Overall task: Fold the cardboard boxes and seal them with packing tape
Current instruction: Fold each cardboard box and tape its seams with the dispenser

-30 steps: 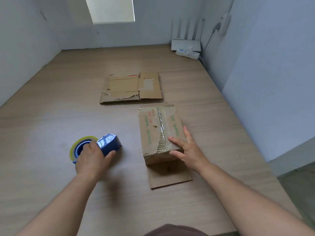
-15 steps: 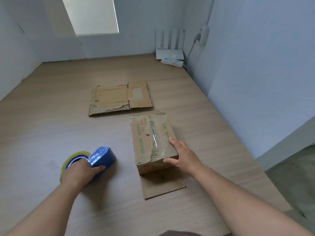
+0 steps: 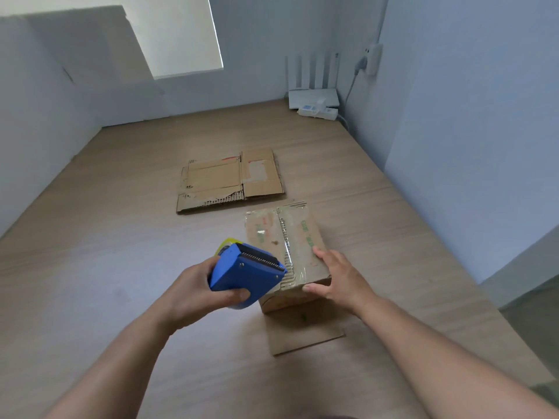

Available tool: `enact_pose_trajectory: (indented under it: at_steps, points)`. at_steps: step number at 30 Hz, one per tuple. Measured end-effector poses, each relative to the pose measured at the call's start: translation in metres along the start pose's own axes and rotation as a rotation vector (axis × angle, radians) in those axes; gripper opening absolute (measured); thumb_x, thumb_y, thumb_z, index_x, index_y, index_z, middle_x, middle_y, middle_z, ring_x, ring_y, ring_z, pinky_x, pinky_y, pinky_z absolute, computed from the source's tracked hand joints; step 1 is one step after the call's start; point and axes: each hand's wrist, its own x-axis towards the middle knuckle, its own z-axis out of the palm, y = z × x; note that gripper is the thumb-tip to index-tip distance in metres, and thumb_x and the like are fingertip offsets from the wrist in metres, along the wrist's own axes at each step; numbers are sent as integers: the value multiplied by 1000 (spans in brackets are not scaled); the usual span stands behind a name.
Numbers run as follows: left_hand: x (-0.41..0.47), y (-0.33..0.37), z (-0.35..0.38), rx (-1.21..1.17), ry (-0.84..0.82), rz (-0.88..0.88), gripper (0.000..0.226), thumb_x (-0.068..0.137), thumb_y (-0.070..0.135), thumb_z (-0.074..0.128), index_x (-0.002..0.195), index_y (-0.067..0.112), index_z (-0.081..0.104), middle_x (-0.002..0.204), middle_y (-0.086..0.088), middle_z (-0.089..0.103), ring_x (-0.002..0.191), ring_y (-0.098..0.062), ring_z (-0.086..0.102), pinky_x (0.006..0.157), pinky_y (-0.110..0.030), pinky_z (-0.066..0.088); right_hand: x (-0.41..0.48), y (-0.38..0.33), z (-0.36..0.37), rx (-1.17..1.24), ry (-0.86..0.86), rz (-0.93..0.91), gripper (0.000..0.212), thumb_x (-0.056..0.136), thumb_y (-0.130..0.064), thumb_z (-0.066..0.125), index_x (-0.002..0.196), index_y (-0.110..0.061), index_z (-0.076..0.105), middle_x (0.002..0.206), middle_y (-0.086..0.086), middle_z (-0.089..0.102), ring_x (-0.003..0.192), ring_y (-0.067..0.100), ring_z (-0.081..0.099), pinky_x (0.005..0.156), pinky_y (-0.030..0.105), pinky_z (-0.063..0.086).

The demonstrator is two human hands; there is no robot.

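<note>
A folded cardboard box (image 3: 290,237) stands on the wooden floor, its top seam covered with clear tape. One flap (image 3: 305,334) lies flat on the floor at its near end. My right hand (image 3: 335,279) holds the box's near right corner, fingers on top and thumb on the near face. My left hand (image 3: 196,291) grips a blue tape dispenser (image 3: 245,267) lifted off the floor, its toothed blade pointing at the box's near left edge. A yellowish tape roll shows behind the dispenser.
A flattened cardboard box (image 3: 230,179) lies on the floor beyond the folded one. A white router (image 3: 313,96) and a power strip (image 3: 317,111) sit in the far right corner. Walls close in on the left, the far side and the right.
My left hand has lifted the tape dispenser off the floor and brought it right, up to the box. My right hand stays on the box's near corner.
</note>
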Motion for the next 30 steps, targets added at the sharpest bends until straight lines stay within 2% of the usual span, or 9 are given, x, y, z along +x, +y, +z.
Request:
enact_pose_trajectory:
  at_steps: [3, 5, 8, 11, 13, 17, 21, 26, 30]
  points:
    - [-1, 3, 5, 35, -26, 12, 48, 60, 40, 76, 105, 28, 64, 92, 11, 70, 80, -8, 65, 68, -21, 53, 2, -5, -11, -62, -70, 13, 99, 71, -53, 75, 150, -29, 21, 159, 0, 9, 145, 18, 13, 118, 36, 18]
    - [-1, 4, 7, 54, -37, 15, 49, 59, 43, 76, 104, 28, 63, 91, 12, 69, 79, -8, 65, 67, -21, 53, 1, -13, -26, -74, -71, -18, 98, 73, -51, 75, 150, -27, 21, 160, 1, 5, 145, 19, 9, 118, 37, 13]
    - [-1, 5, 7, 39, -54, 30, 57, 53, 52, 75, 102, 28, 63, 91, 12, 69, 79, -9, 65, 65, -21, 52, -5, -40, -53, 249, 38, -96, 77, 78, -49, 70, 143, -23, 38, 150, 0, 34, 138, 16, 31, 112, 29, 24]
    - [0, 8, 8, 34, -77, 49, 56, 51, 54, 74, 100, 29, 63, 91, 12, 69, 78, -8, 65, 63, -19, 52, -14, -73, -70, 647, -105, -148, 62, 74, -43, 67, 131, -25, 50, 123, -3, 59, 113, 9, 56, 100, 27, 43]
    - [1, 10, 8, 40, -88, 50, 55, 52, 54, 74, 99, 29, 63, 90, 13, 69, 77, -8, 65, 62, -18, 51, -18, -86, -72, 615, -157, -216, 49, 78, -31, 73, 124, -25, 56, 111, -4, 63, 101, 6, 61, 93, 26, 49]
    - [1, 11, 6, 57, -88, 41, 56, 52, 57, 72, 100, 29, 63, 92, 14, 69, 78, -7, 65, 64, -20, 53, -21, -96, -67, 471, 61, -324, 4, 86, -14, 68, 90, -16, 68, 87, -1, 66, 81, 11, 60, 76, 29, 50]
    - [0, 13, 3, 54, -102, 37, 59, 52, 63, 70, 102, 32, 64, 93, 15, 69, 80, -7, 66, 63, -19, 52, -20, -97, -62, 376, 122, -338, 10, 92, -14, 60, 88, -5, 64, 82, -1, 62, 77, 10, 56, 71, 28, 52]
    - [2, 16, 1, 101, -87, -11, 65, 48, 73, 65, 98, 33, 65, 88, 18, 69, 76, -4, 65, 61, -17, 50, -21, -99, -59, 281, 111, -347, 6, 90, -16, 62, 89, -11, 62, 81, -10, 58, 75, 2, 54, 66, 14, 46]
    - [5, 25, 3, 133, -38, -41, 73, 41, 84, 59, 91, 31, 66, 81, 13, 70, 71, -7, 65, 60, -18, 48, -18, -96, -58, 370, 175, -241, 9, 90, -12, 62, 81, -14, 61, 73, -10, 57, 68, 1, 52, 64, 17, 46]
